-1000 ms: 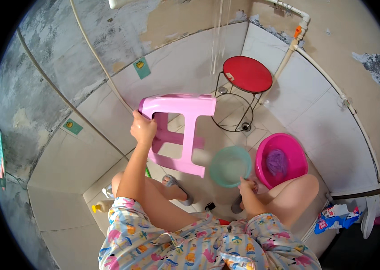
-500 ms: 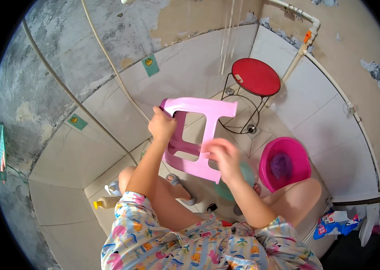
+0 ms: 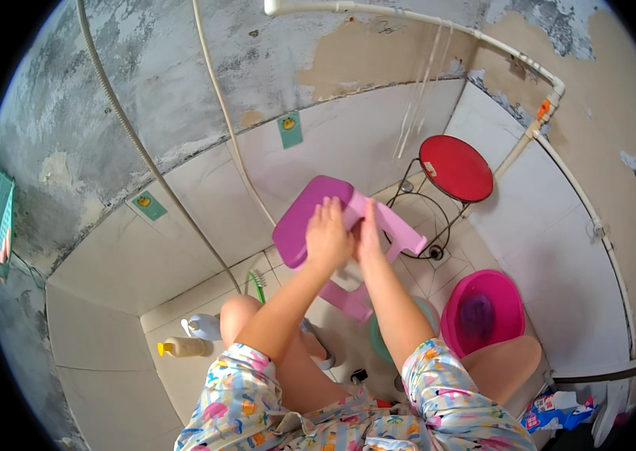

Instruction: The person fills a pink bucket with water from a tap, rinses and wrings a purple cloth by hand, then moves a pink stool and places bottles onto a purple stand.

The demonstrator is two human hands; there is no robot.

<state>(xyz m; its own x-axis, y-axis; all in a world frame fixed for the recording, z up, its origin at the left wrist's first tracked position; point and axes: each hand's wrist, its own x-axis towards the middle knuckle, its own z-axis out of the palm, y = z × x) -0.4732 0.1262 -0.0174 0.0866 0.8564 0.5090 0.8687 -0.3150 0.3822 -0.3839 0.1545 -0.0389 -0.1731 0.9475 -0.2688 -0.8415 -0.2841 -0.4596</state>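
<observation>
A plastic stool [image 3: 304, 218] with a purple seat and pink legs is held up tilted in front of me, above the floor. My left hand [image 3: 329, 237] lies on the purple seat near its edge, fingers stretched out flat. Close beside it, my right hand [image 3: 367, 239] holds the stool where the seat meets the pink leg frame; its fingers point upward and are partly hidden. Below the stool, a pale green basin [image 3: 379, 342] shows in part behind my right forearm.
A red round stool [image 3: 455, 168] with thin metal legs stands near the far corner. At the right sits a magenta basin [image 3: 511, 301] with purple stuff inside. Bottles [image 3: 186, 347] and a green-handled brush [image 3: 259, 286] are at the left. Two hoses [image 3: 133, 135] hang along the wall.
The plastic stool has turned so its purple seat faces me. My left hand has shifted from its edge onto the seat, and my right hand has moved up to the frame. The view has shifted.
</observation>
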